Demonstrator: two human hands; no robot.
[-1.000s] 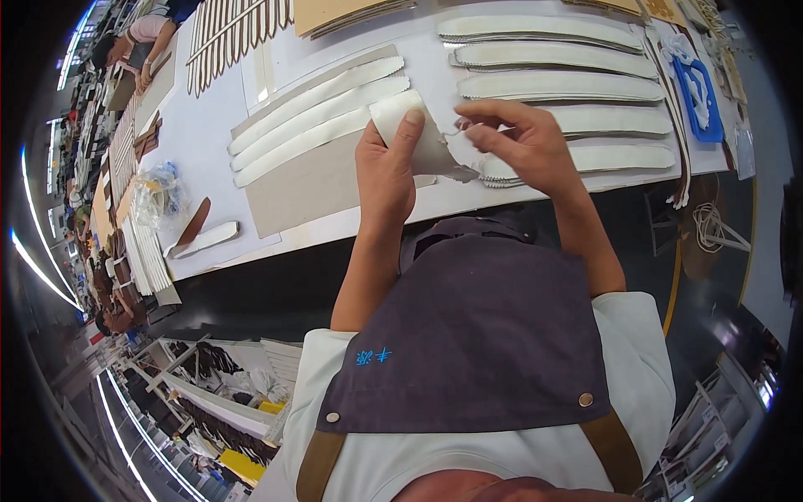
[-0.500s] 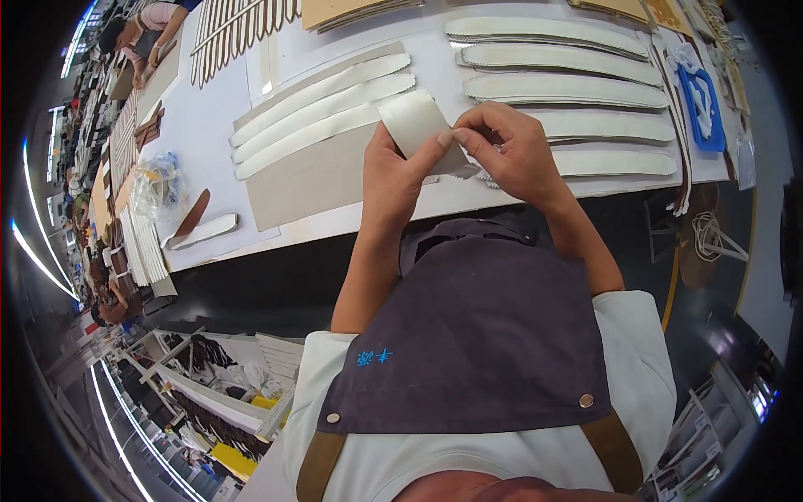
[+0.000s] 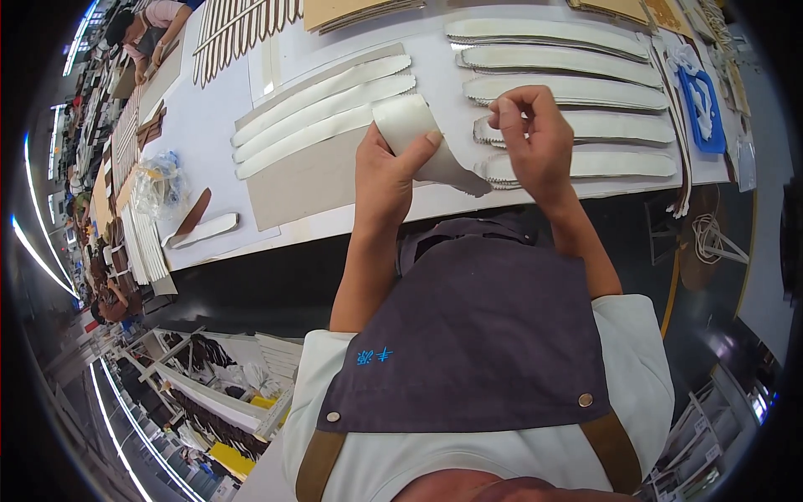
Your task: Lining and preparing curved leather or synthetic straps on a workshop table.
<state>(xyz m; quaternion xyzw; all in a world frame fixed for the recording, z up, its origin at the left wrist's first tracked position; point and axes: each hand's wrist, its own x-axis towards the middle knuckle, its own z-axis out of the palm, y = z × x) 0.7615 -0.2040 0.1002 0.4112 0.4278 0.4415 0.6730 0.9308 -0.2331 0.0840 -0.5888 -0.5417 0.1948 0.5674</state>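
Observation:
A white strip with a grey underside [image 3: 407, 124] is bent over in my left hand [image 3: 386, 180], the thumb pressing on its face. Its scalloped tail hangs down toward the table's front edge. Apart from the strip, to its right, my right hand [image 3: 539, 142] is raised with thumb and fingers drawn together; whatever they pinch is too small to make out. Beneath that hand lie stacks of long white strips [image 3: 611, 126] with scalloped left ends. Left of my hands, several white strips [image 3: 326, 102] lie side by side on a grey sheet [image 3: 288, 194].
A blue tray [image 3: 711, 138] holding white scraps is at the table's right end. To the left are a clear plastic bag [image 3: 161, 182], a brown strip [image 3: 192, 212] and a short white strip [image 3: 209, 228]. Cardboard [image 3: 355, 15] lies at the back. Another person [image 3: 150, 33] works far left.
My right hand has let go of the strip and moved up and right. The strip's tail has dropped open to the right, while my left hand has shifted slightly left.

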